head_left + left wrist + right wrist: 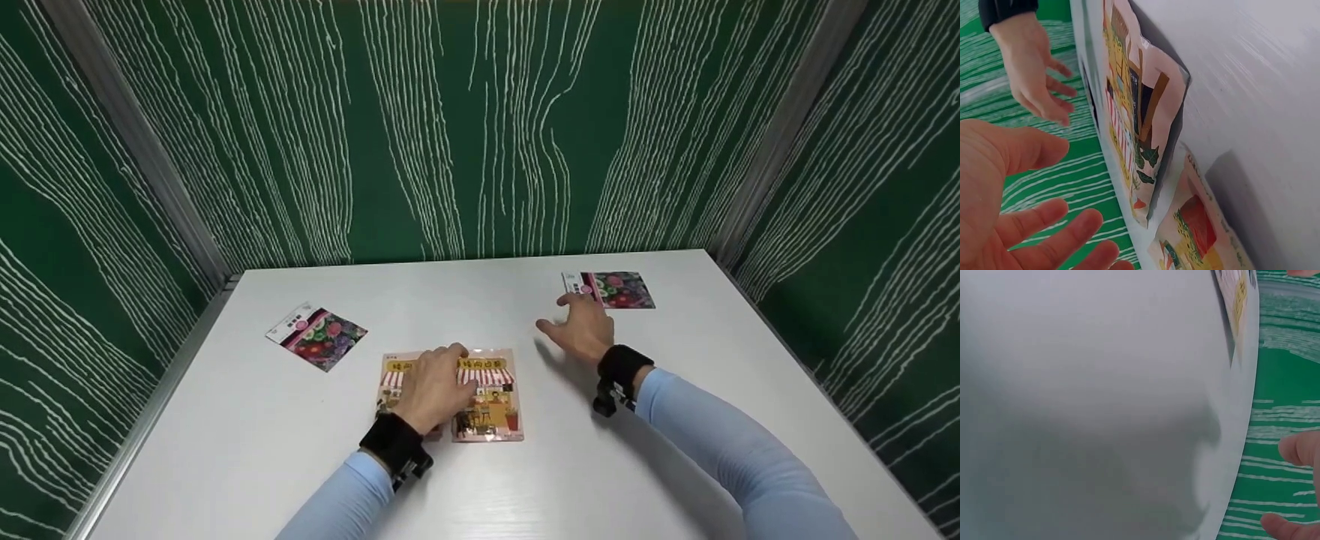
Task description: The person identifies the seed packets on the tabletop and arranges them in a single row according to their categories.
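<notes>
Two pink pouches with a striped-awning shopfront print lie side by side on the white table: a left pouch [391,379] and a right pouch [491,416]. My left hand [433,390] hovers over them, covering part of the left one. In the left wrist view its fingers [1050,244] are spread and hold nothing. My right hand [583,330] reaches toward the back right, fingers extended and apart, in front of a flower-printed packet [626,291]. It hides that packet's lower left corner; whether it touches it I cannot tell.
Another flower-printed packet [321,337] lies tilted at the left of the white table [480,495]. Green walls [502,150] with pale wavy lines rise behind and on both sides, joined by metal posts [780,142] at the corners.
</notes>
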Tool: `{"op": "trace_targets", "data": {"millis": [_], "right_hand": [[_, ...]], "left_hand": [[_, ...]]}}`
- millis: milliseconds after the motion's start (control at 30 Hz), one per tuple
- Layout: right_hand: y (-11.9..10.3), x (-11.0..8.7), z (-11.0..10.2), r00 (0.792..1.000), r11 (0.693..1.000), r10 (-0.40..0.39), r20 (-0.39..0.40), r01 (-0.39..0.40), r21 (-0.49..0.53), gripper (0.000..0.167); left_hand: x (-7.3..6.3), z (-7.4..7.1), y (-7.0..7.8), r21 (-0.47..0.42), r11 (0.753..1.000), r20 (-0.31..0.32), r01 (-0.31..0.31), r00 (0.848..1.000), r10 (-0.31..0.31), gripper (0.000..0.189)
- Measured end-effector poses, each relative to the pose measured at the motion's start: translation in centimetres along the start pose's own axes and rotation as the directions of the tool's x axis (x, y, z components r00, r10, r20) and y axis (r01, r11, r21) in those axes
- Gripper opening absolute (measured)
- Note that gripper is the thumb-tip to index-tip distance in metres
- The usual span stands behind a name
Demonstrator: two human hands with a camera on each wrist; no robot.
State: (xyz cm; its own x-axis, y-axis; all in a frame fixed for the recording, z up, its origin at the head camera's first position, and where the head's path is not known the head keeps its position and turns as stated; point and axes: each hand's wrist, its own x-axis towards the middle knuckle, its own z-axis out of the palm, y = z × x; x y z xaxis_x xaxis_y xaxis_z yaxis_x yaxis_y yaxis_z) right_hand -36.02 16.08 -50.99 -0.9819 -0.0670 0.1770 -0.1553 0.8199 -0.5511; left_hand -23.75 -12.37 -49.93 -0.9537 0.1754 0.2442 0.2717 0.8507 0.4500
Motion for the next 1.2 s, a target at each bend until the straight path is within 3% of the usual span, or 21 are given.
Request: {"op": "trace_targets", "data": {"millis": [267,500,700,1033,1200], "right_hand": [[2.8,1.7,-1.2,0.997,0.994,0.056,0.052,-0.051,-0.095,0.09],[5.5,3.3,-1.7,0.994,0.99,0.011,0.111,0.005,-0.143,0.098],[6.4,3.6,-1.8,0.982,0.981,0.01,0.191,0.027,-0.193,0.1],[7.2,3.4,-1.9,0.987,0.971,-0.037,0.157,0.073,-0.228,0.088],[7.3,3.3,-2.2,0.991,0.973,-0.051,0.124,0.077,-0.218,0.07]], "left_hand": [[0.1,0.2,0.1,0.008,1.0,-0.019,0.008,1.0,-0.008,0.048],[0.1,0.3,0.7,-0.018,0.999,-0.012,-0.029,1.0,0.028,0.048],[0.1,0.4,0.9,-0.03,0.999,0.011,-0.034,0.999,0.034,0.049],[0.1,0.6,0.9,-0.008,0.999,0.025,-0.037,0.999,0.037,0.048],[0.2,0.5,0.9,-0.002,0.999,0.026,-0.042,0.999,0.042,0.045]]}}
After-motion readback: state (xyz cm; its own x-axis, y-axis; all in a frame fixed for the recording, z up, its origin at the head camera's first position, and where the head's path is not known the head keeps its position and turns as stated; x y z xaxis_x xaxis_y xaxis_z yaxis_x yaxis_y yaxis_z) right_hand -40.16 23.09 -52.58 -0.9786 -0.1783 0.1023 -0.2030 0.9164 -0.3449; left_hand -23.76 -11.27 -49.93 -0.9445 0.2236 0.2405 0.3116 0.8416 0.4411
